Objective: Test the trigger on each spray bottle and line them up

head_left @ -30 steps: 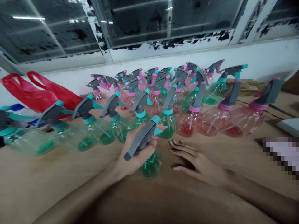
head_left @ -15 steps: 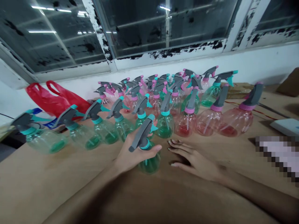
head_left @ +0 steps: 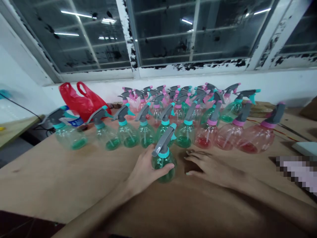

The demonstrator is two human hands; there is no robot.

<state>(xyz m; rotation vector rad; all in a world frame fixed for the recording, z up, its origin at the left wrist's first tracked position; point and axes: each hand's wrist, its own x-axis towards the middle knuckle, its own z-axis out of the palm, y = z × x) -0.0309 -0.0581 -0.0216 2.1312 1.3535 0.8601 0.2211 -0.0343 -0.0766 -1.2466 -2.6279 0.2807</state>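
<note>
Camera: 1, head-worn. Viewpoint sat above near side of table, facing forward and down. Left hand and right hand lay at close range, spray bottles just beyond; windows stood farthest, along top of view.

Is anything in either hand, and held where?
The left hand holds the nearest green spray bottle by its round body, below the teal collar; the right hand holds nothing.

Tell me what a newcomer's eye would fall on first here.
Probably the red plastic bag, at the back left of the table. Then the front row of spray bottles, green toward the left and pink toward the right. Nearer the camera, the left hand has its fingers around a green spray bottle.
</note>
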